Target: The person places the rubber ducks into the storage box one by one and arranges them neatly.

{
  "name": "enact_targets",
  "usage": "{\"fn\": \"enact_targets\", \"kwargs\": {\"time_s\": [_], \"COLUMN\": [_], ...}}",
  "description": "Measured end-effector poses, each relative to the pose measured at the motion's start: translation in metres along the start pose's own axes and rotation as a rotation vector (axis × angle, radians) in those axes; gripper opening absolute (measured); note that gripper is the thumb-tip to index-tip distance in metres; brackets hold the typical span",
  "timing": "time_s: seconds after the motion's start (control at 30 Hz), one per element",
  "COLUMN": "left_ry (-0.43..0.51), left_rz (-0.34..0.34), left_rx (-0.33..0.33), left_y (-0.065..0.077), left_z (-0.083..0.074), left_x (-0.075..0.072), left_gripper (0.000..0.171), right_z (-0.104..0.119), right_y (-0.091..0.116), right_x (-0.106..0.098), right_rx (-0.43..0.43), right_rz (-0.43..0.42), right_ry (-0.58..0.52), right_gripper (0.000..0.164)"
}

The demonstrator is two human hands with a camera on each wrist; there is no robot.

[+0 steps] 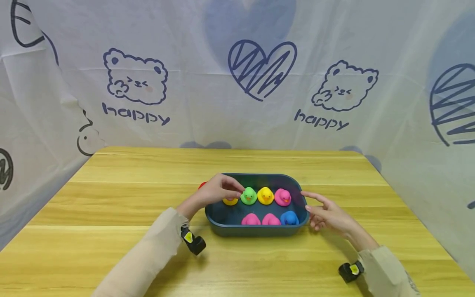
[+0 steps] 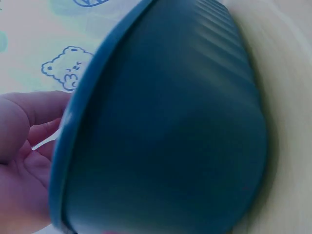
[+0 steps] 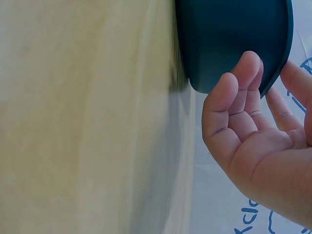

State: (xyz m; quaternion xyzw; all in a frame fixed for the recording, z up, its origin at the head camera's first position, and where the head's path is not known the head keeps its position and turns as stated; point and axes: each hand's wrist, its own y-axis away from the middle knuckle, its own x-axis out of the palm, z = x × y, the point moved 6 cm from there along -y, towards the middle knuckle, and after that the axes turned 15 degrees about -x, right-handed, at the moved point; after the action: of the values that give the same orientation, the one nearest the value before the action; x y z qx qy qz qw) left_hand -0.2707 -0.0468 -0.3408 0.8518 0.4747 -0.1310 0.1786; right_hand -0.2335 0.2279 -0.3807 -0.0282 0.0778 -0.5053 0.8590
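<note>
A dark teal tray [image 1: 256,231] holds several small rubber ducks. My left hand [image 1: 217,190] reaches over its left end, thumb and index finger extended, fingertips right at the left side of a green duck [image 1: 248,196]. A yellow-orange duck [image 1: 230,202] is partly covered by this hand. Along the same row sit a yellow duck [image 1: 265,196] and a pink duck [image 1: 283,197]. At the tray's right end my right hand [image 1: 330,214] touches the rim with the index finger and thumb; its other fingers bend loosely below the rim [image 3: 287,44].
Two pink ducks, one a pink duck [image 1: 250,219] at left, and a blue duck [image 1: 290,218] stand along the tray's near wall. A red thing [image 1: 202,185] shows behind the left hand. The wooden table [image 1: 111,198] ends at a printed cloth [image 1: 204,123].
</note>
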Motion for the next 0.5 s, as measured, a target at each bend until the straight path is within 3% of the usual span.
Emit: {"fn": "enact_targets", "kwargs": {"time_s": [0.5], "left_ry": [0.054], "left_rz": [-0.143], "left_rx": [0.042], "left_y": [0.02], "left_z": [0.007], "left_x": [-0.029], "left_gripper": [0.021], "right_z": [0.002], "right_y": [0.0], "right_x": [-0.001], "right_rx": [-0.004], "right_rz": [-0.007], "right_ry": [0.026], "right_gripper": [0.06]}}
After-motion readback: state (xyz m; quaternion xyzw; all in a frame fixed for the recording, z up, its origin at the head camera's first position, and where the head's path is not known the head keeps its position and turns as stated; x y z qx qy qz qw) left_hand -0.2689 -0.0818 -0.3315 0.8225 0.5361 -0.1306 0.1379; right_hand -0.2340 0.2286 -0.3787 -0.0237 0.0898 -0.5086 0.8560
